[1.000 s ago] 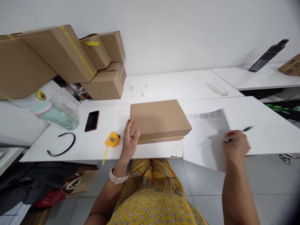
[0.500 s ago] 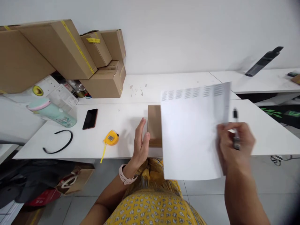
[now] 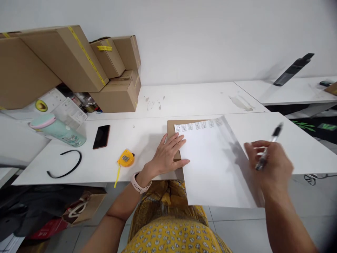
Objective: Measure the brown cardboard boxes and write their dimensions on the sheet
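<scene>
A large white sheet of paper (image 3: 210, 165) with rows of small print along its top lies over a flat brown cardboard box (image 3: 171, 126) at the table's front edge. Its lower part hangs past that edge. My left hand (image 3: 170, 153) rests with spread fingers on the sheet's left side and the box. Above the right side of the paper, my right hand (image 3: 271, 165) is closed around a pen (image 3: 268, 147) with a clear barrel and a dark end pointing up. I cannot tell whether the right hand touches the sheet.
Left of the box lie a yellow tape measure (image 3: 125, 159), a phone (image 3: 101, 137) and a black headband (image 3: 75, 165). A mint bottle (image 3: 60, 130) leans near stacked cardboard boxes (image 3: 116, 95). A dark bottle (image 3: 292, 70) is at the back right.
The paper has come down from above the table onto the box. My left hand has moved from beside the box onto the paper's edge; my right hand has shifted slightly right with the pen.
</scene>
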Motion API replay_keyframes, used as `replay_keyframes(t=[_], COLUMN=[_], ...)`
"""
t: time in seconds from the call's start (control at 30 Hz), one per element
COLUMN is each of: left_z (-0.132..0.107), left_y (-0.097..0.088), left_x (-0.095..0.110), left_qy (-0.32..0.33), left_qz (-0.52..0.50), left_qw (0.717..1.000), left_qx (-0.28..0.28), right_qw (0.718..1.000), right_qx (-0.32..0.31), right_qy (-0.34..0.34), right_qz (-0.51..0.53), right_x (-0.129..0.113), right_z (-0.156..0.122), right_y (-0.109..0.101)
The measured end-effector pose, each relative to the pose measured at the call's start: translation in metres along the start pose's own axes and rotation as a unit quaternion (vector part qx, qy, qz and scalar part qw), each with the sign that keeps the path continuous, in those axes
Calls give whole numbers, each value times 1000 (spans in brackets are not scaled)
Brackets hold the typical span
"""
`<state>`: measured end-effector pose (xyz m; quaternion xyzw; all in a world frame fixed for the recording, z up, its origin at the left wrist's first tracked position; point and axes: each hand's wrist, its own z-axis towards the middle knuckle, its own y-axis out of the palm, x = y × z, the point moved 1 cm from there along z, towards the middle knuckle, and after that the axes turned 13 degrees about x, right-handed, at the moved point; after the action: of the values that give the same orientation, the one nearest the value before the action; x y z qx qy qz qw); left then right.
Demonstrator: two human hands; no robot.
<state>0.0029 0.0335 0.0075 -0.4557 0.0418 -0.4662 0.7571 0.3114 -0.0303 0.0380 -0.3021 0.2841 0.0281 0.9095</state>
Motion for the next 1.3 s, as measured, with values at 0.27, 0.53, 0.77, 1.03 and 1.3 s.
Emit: replay_keyframes(t=[0.27, 0.53, 0.77, 1.03, 1.3], left_z=[-6, -11, -14, -18, -19], left_y=[12, 25, 24, -7, 2], left_x=[3, 12, 18, -2, 0], left_qy=[-27, -54, -54, 25, 10], left_qz=[14, 24, 28, 32, 26], left_qw=[999, 996, 996, 999, 999], left_qx=[21, 63, 66, -19, 20], right_qw=[844, 775, 778, 840, 786], right_qx=[-164, -320, -385, -363, -424], right_qy=[108, 290, 196, 96, 91], right_qz=[499, 460, 457, 391, 442], right_x=[-100, -144, -137, -128, -122], right_z=[36, 5, 0, 2, 20], right_y=[24, 130, 133, 127, 144])
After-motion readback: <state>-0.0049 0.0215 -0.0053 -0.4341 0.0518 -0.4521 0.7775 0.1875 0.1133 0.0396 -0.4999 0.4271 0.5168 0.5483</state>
